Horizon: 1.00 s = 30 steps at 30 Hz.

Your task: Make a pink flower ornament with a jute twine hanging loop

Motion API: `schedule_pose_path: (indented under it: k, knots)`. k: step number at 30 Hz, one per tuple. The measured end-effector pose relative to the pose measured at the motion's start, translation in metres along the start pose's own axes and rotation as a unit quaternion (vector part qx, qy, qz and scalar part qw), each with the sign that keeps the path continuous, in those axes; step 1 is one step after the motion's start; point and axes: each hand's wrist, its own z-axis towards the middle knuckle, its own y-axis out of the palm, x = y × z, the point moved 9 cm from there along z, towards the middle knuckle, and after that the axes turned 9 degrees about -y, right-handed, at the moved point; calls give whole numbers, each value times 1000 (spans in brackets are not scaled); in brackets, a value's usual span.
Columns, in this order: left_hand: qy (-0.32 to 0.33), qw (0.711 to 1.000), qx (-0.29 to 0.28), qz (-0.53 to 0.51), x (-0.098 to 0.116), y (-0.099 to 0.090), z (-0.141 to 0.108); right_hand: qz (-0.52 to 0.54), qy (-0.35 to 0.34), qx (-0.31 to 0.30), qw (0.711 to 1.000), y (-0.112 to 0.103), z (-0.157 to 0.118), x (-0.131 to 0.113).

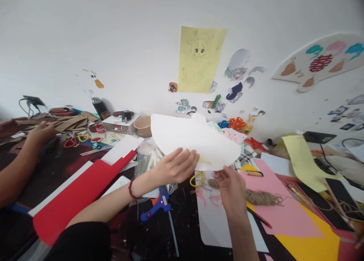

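Observation:
A white fan-shaped paper cut-out with a small rounded tab on top is held up over the table. My left hand grips its lower left edge, fingers across the front and thumb out of sight. At the lower right edge, my right hand pinches the same cut-out between thumb and fingers. Beneath my left hand lies a blue glue gun with a small red light and a glue stick trailing from it. Yellow-handled scissors lie between my hands, partly covered.
Red paper lies to the left, pink paper and a twine bundle to the right. A white sheet is in front. Another person's hand is at far left near cardboard strips. Paper decorations hang on the wall.

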Motion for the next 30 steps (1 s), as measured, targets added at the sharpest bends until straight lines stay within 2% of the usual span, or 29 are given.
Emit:
schedule_pose_path:
  k: [7,13,20,26,30]
  knots:
    - [27,999,24,-20,0,4,5,0,-8,-13,1000,-5,7,-4]
    - [34,998,45,-12,-1,-8,-5,-2,-32,-38,999,-3,-3,-10]
    - [110,994,19,2,29,-15,-3,-18,-60,-32,998,-12,-27,-16]
    - [88,995,23,-29,41,-23,3,-49,-82,-20,995,-27,-40,-32]
    - [99,994,19,-31,46,-29,7,-47,-79,-23,995,-32,-42,-36]
